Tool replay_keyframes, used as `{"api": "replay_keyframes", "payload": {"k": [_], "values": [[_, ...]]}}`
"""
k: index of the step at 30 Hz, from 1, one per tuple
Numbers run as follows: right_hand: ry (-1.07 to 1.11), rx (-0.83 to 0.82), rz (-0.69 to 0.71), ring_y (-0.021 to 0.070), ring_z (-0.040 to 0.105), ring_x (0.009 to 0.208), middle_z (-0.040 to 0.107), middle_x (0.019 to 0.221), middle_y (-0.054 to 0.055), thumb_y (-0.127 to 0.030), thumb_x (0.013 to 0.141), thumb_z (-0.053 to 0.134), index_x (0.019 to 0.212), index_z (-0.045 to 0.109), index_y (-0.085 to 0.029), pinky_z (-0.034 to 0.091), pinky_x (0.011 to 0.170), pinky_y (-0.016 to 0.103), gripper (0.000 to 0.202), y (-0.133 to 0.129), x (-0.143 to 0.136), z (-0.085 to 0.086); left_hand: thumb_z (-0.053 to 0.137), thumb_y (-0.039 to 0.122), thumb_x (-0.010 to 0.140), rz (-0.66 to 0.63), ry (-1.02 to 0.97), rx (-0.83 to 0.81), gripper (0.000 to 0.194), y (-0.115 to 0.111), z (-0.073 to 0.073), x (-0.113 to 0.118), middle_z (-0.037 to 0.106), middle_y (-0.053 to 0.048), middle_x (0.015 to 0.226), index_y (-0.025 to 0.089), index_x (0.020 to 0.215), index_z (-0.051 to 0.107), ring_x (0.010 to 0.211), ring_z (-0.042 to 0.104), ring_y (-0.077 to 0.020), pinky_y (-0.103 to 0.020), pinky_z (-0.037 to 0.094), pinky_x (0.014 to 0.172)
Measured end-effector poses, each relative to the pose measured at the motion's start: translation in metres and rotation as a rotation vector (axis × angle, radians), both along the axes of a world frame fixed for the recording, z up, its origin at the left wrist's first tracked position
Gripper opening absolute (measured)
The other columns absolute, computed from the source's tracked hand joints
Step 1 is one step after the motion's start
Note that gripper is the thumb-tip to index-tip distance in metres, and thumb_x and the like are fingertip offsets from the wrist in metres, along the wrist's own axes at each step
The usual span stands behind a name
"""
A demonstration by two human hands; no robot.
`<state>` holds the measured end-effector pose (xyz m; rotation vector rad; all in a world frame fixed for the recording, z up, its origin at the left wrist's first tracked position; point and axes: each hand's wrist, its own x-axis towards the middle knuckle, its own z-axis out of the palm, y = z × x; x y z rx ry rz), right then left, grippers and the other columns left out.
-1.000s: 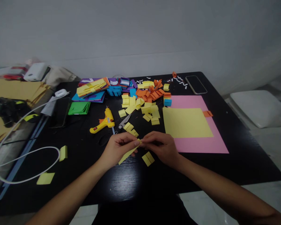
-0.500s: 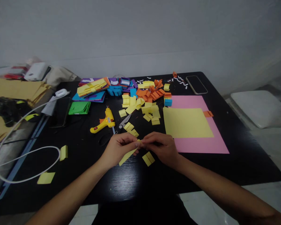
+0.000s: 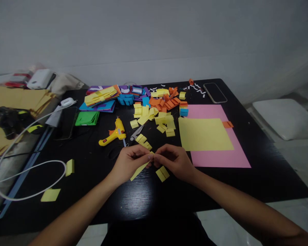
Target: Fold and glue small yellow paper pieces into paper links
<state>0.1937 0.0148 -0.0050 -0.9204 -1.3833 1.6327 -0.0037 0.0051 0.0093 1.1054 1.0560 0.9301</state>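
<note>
A strip of yellow paper (image 3: pixel 139 171) is pinched between the thumb and fingers of my left hand (image 3: pixel 131 161). My right hand (image 3: pixel 175 160) meets it at the strip's upper end, its thumb and fingertips closed there too; the part between the fingertips is mostly covered. Just below my right fingers lies a folded yellow paper piece (image 3: pixel 162 174) on the black table. Beyond my left hand are more folded yellow pieces (image 3: pixel 143 140), scissors (image 3: pixel 137 133) with their handles partly hidden in the dark, and a yellow glue gun (image 3: pixel 113 132) on its side.
A yellow sheet (image 3: pixel 206 135) lies on a pink sheet (image 3: pixel 222 160) at right. Orange folded papers (image 3: pixel 164 102) and a stack of coloured papers (image 3: pixel 101 97) sit at the back. A phone (image 3: pixel 215 93) rests back right; a white cable (image 3: pixel 32 164) loops at left.
My right fingers have shifted slightly and curled at the strip's upper end, with the thumb now against the left thumb tip. The left hand stays nearly still.
</note>
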Motion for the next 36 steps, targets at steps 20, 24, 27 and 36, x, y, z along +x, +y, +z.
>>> {"api": "replay_keyframes", "payload": {"k": [20, 24, 27, 36], "values": [[-0.011, -0.066, 0.015, 0.0131, 0.069, 0.061, 0.071, 0.067, 0.0, -0.043, 0.087, 0.077, 0.085, 0.069, -0.018, 0.059, 0.063, 0.027, 0.027, 0.0006, -0.0024, -0.0033, 0.077, 0.038, 0.084, 0.089, 0.227, 0.149, 0.023, -0.0027, 0.0013, 0.0018, 0.071, -0.001, 0.066, 0.016, 0.078, 0.073, 0.058, 0.063, -0.0119, -0.02, 0.048, 0.054], [-0.019, -0.047, -0.018, 0.0133, 0.068, 0.06, 0.07, 0.067, 0.0, -0.044, 0.087, 0.077, 0.084, 0.069, -0.018, 0.06, 0.063, 0.027, 0.027, 0.0033, -0.0015, -0.0031, 0.074, 0.04, 0.087, 0.045, 0.184, 0.084, 0.024, -0.0017, 0.0025, 0.0006, 0.073, -0.001, 0.067, 0.016, 0.08, 0.074, 0.059, 0.065, -0.0128, -0.021, 0.051, 0.056], [-0.02, -0.034, -0.06, 0.0138, 0.068, 0.06, 0.07, 0.067, 0.0, -0.045, 0.086, 0.077, 0.084, 0.069, -0.019, 0.059, 0.063, 0.028, 0.028, 0.0055, -0.0004, -0.0028, 0.074, 0.04, 0.088, 0.002, 0.13, 0.002, 0.024, -0.001, 0.0032, -0.0008, 0.076, -0.003, 0.069, 0.017, 0.082, 0.074, 0.06, 0.068, -0.014, -0.023, 0.055, 0.059], [-0.018, -0.048, -0.024, 0.0149, 0.069, 0.064, 0.071, 0.07, 0.001, -0.045, 0.089, 0.075, 0.086, 0.066, -0.018, 0.058, 0.066, 0.029, 0.029, 0.0061, 0.0003, -0.0024, 0.074, 0.037, 0.088, 0.001, 0.146, 0.045, 0.021, -0.0011, -0.0018, 0.0005, 0.074, -0.002, 0.068, 0.016, 0.081, 0.074, 0.06, 0.068, -0.014, -0.024, 0.056, 0.06]]}}
